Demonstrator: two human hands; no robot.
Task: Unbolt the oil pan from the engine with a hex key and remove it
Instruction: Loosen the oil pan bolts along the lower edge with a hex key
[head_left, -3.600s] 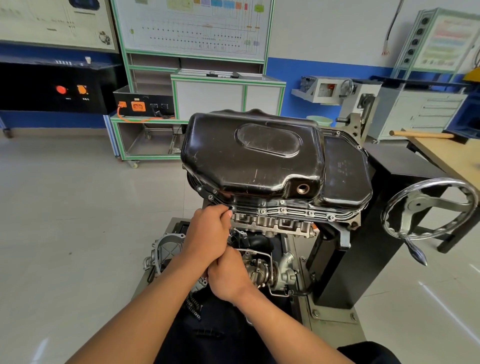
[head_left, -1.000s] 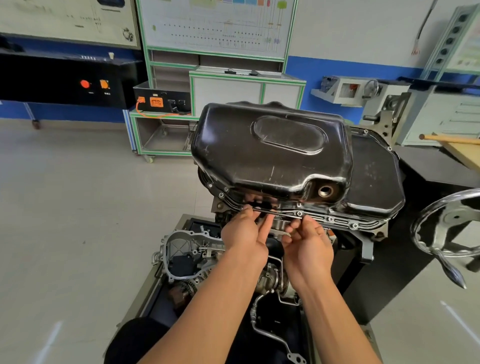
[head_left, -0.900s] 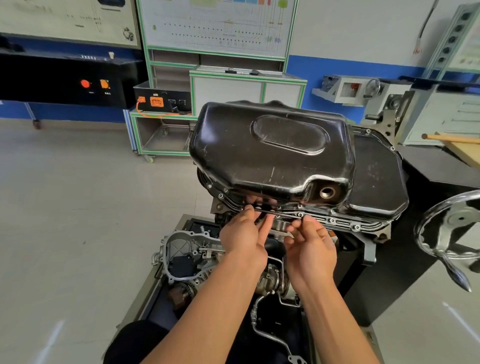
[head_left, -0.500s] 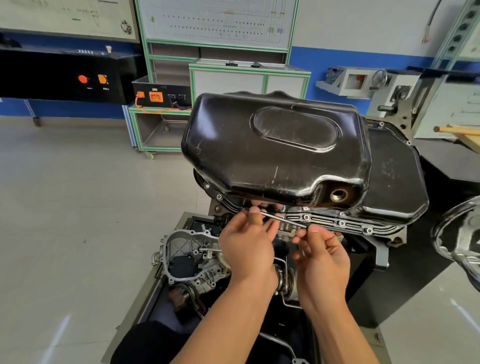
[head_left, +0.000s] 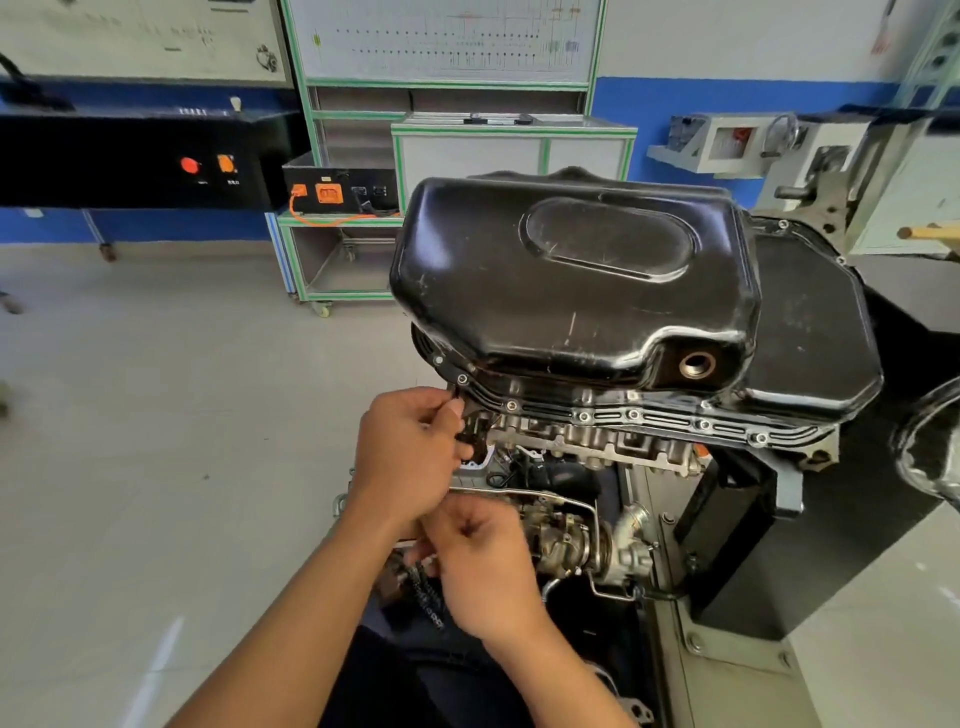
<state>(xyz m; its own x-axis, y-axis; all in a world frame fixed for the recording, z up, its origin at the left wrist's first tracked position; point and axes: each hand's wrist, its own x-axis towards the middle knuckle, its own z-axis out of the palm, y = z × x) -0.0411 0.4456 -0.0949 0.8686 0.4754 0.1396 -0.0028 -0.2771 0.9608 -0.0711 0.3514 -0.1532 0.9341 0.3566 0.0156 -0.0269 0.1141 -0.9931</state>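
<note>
Black metal oil pan (head_left: 571, 291), my left hand (head_left: 410, 457) pinching dark hex key (head_left: 457, 392) at flange corner, right hand (head_left: 483, 566) grip unclear, pale floor (head_left: 182, 415) open left

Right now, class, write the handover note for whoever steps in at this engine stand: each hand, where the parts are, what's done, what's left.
The left hand pinches the hex key at the near-left corner of the oil pan flange.
The right hand is curled just below it; what it holds is hidden.
The pan sits on the engine.
Done: nothing visibly removed. The flange bolts along the near edge are in place; the far edge is hidden.
Left: undo each bolt, then lift the pan off.
</note>
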